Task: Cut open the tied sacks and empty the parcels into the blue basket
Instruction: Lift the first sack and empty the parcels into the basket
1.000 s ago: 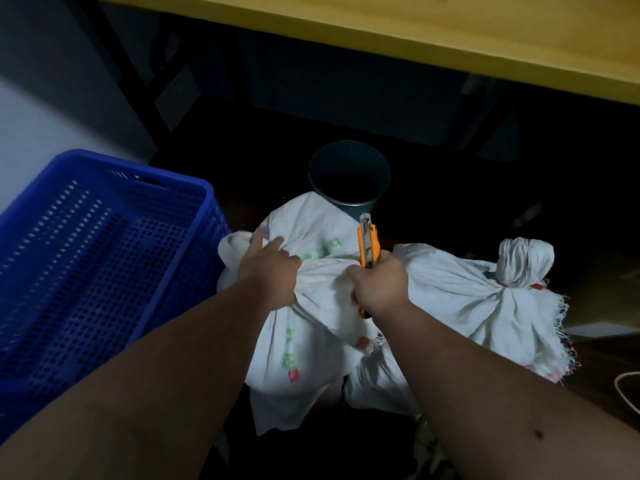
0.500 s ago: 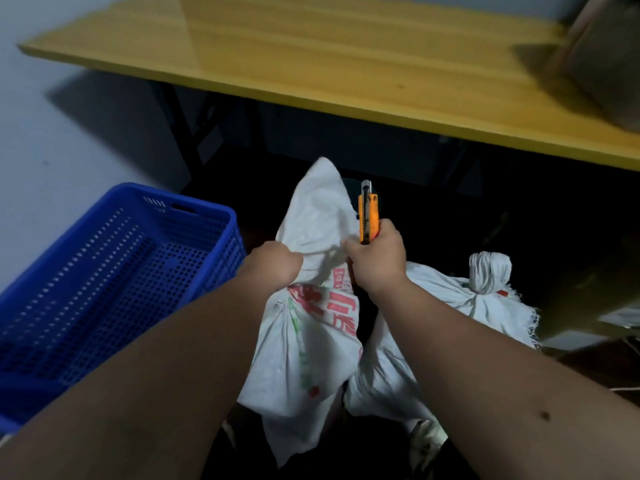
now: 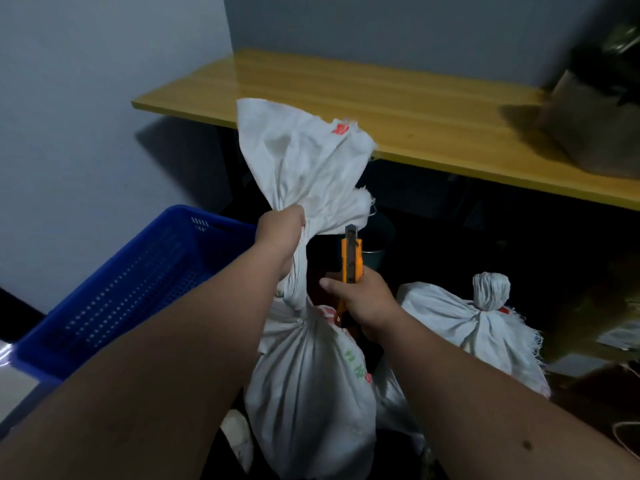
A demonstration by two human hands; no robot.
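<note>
My left hand (image 3: 282,233) grips the gathered neck of a white woven sack (image 3: 308,386) and holds it up, the loose top fanning out above my fist. The sack's full body hangs below, cinched at a tie just under my wrist. My right hand (image 3: 360,303) grips an orange utility knife (image 3: 352,259), blade end pointing up, just right of the sack's neck. A second white sack (image 3: 471,327) with a knotted top stands on the floor to the right. The blue basket (image 3: 114,292) sits at the left and shows nothing inside.
A yellow wooden table (image 3: 415,112) runs across behind the sacks, with a brown paper bag (image 3: 595,129) on its right end. A dark metal bucket (image 3: 377,244) stands under the table. Grey wall at the left. A white cord (image 3: 623,441) lies at the lower right.
My left hand has pulled the sack's neck higher, stretching the sack upright. My right hand with the knife has dropped below the left hand. The camera has tilted up.
</note>
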